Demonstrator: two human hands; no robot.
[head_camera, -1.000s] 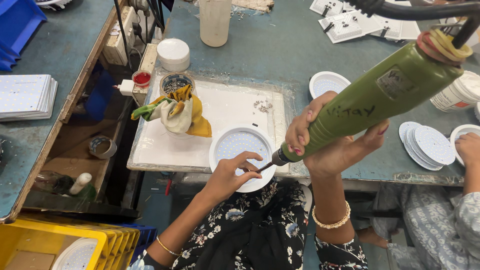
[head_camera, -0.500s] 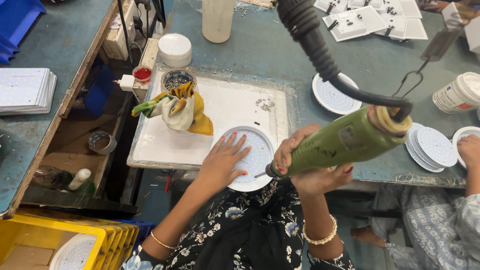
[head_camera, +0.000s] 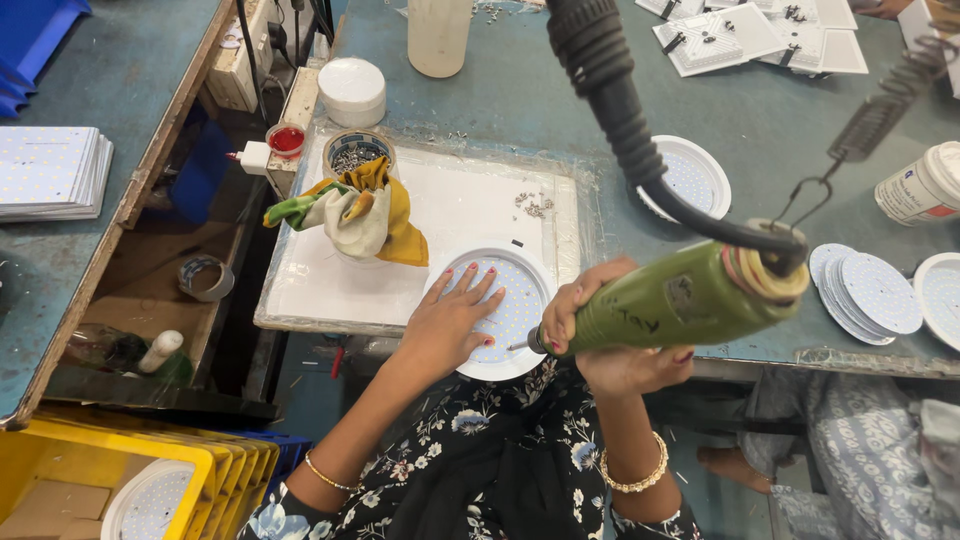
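The left hand is lying flat and open on the round white light panel, fingers spread, pressing it down at the front edge of the white work board on the table. The right hand is wrapped tightly around the green electric screwdriver, holding it almost level, with its tip touching the panel's lower right rim, just beside the left hand's thumb. A thick black cable is curving up from the back of the tool and out of the top of the view, and a wire hook with a spring is hanging at the tool's rear end.

On the board, behind the panel, a bundle of yellow, white and green cloth is sitting, with a small round tin of screws right behind it and a few loose screws scattered nearby. A small red pot is sitting at the board's far left corner, near a stack of white round lids. Further right on the table, another round panel is resting behind the cable, and a fanned stack of round white discs is lying well apart on the right. Down at the lower left, a yellow crate is holding one more round panel.
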